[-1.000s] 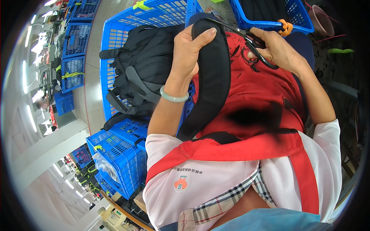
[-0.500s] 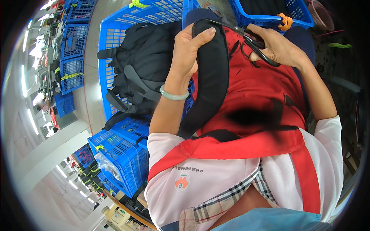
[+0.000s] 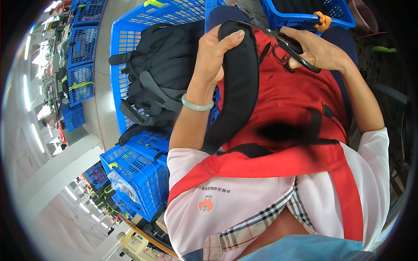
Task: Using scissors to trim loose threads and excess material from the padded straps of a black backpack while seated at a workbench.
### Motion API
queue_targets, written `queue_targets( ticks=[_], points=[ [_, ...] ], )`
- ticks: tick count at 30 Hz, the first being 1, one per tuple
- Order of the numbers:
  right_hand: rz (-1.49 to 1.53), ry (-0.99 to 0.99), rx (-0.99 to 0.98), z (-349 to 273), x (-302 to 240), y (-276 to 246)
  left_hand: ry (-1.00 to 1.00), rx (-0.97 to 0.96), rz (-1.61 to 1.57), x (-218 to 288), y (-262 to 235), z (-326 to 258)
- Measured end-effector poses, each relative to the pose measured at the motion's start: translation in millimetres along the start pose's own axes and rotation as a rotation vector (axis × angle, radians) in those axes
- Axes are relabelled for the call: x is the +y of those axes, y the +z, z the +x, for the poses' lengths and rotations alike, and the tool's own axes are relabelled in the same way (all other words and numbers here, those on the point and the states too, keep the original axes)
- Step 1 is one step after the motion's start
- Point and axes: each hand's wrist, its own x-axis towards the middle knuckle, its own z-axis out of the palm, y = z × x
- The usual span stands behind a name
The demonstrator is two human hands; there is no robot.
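A person's left hand (image 3: 215,52) clenches the black padded shoulder strap (image 3: 239,82) of a red backpack (image 3: 291,100) resting in the lap, thumb laid along the strap's far end. The right hand (image 3: 315,50), fingers closed around black scissors (image 3: 296,50), works at loose threads on the red fabric. Trimming cleanly likely calls for keeping the strap taut and the blades close to the seam without nicking it. On the left, a blue plastic crate (image 3: 130,39) holds black backpacks (image 3: 161,74); a far crate (image 3: 305,15) with an orange clip (image 3: 323,19) shows dark contents that cannot be made out.
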Motion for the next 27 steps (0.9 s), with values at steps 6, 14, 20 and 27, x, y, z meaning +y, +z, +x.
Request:
queue_targets(
  ticks=[6, 14, 20, 27],
  points=[
    [0.195, 0.011, -0.013, 3, 5, 0, 0.004, -0.003, 0.017, -3, -1, -1],
    [0.064, -0.063, 0.06, -4, 9, 11, -0.016, -0.016, -0.013, -5, -4, 0],
    [-0.077, -0.031, 0.097, -6, 5, 8, 0.006, -0.014, 0.032, -2, 1, -2],
    [0.261, 0.039, -0.092, 0, 4, 3, -0.004, -0.048, 0.009, -6, -3, -1]
  ],
)
